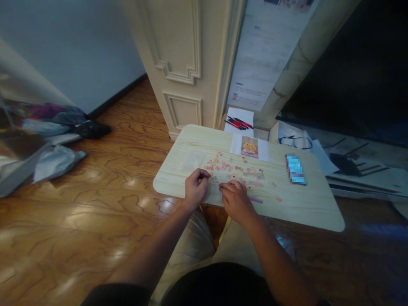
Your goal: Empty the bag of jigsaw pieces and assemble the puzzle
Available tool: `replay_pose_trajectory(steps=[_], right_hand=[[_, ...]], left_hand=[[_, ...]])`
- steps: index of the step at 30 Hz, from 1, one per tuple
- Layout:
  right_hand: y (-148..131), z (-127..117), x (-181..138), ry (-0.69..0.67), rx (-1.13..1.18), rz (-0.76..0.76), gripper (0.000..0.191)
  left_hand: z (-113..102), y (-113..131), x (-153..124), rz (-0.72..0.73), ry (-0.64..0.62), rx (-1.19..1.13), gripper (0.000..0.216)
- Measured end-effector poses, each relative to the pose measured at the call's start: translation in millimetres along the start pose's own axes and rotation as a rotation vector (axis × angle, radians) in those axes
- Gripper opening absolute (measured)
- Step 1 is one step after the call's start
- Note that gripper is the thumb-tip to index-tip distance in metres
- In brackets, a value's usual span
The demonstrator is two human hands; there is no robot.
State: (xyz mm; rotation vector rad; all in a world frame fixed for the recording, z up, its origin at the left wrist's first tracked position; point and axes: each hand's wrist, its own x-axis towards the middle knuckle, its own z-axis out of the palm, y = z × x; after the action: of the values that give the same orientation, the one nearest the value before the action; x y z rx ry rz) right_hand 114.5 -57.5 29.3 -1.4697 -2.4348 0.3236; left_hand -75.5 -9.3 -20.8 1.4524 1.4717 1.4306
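Note:
Many small jigsaw puzzle pieces (228, 166) in pinks and oranges lie loose across the middle of a pale wood-grain table (302, 208). At their left edge is my left hand (195, 189), its fingers curled and thumb drawn in; whatever they hold is too small to make out. My right hand (236, 199) rests low over the near pieces, with fingers bent together and the fingertips at the tabletop. A purple strip (256, 199) lies just beyond my right hand. Behind the pieces sits a picture card (250, 147) showing a yellow figure, on white paper.
A phone (296, 169) with a lit screen lies at the table's right. A clear plastic sheet (194, 160) is at the left. Red and black pens (239, 123) lie on paper past the back edge, near glasses (299, 143). Bags (57, 159) are on the floor at left.

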Motion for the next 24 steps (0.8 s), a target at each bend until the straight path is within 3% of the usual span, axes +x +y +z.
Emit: replay_pose_trajectory(steps=[8, 13, 16, 19, 24], right_hand=[[11, 2, 0, 0.027, 0.043, 0.007, 0.034], [20, 2, 4, 0.047, 0.046, 0.028, 0.033], [22, 2, 21, 0.085, 0.028, 0.075, 0.031], [21, 4, 51, 0.124, -0.016, 0.157, 0.031], [15, 10, 88, 0.038, -0.104, 0.168, 0.027]], left_hand=[[-1, 3, -2, 0.008, -0.01, 0.099, 0.017], [4, 5, -1, 0.187, -0.165, 0.197, 0.026], [7, 7, 0, 0.271, -0.163, 0.308, 0.03], [8, 7, 0, 0.258, -0.084, 0.392, 0.034], [6, 2, 1, 0.226, -0.043, 0.395, 0.031]])
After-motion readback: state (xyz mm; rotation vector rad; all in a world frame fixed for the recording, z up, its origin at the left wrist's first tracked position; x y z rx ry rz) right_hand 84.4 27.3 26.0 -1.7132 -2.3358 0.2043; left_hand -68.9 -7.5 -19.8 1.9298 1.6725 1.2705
